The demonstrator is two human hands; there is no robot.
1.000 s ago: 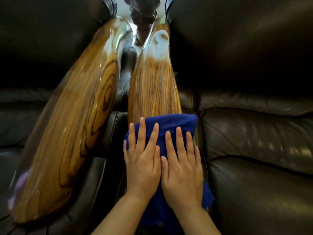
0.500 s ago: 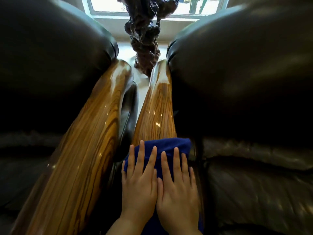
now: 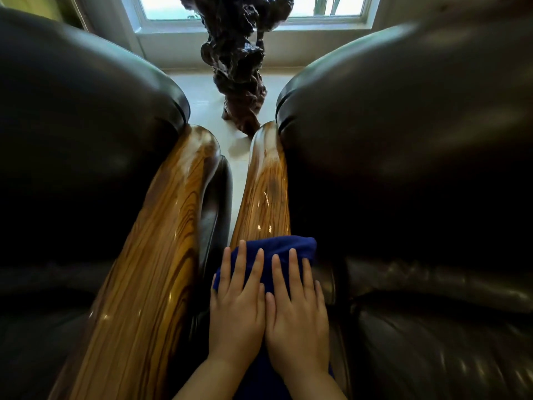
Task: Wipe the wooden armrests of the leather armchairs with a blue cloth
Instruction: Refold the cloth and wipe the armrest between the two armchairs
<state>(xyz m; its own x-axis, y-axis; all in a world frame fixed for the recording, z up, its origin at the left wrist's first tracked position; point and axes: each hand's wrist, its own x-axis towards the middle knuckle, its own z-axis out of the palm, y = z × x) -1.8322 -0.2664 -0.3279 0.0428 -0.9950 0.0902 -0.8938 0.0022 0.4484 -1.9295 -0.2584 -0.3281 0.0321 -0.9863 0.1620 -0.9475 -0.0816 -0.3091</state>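
Hands flat, side by side, touching: left hand and right hand press the blue cloth onto the near end of the right armrest, fingers spread, gripping nothing. Left armrest bare, just beside.

A deep-blue plain cloth lies over a glossy golden-brown wooden armrest with dark streaked grain — its striped twin armrest alongside — between dark brown-black leather armchairs.

No readable text, label, brand or number anywhere (chairs, cloth and window all bare of writing)
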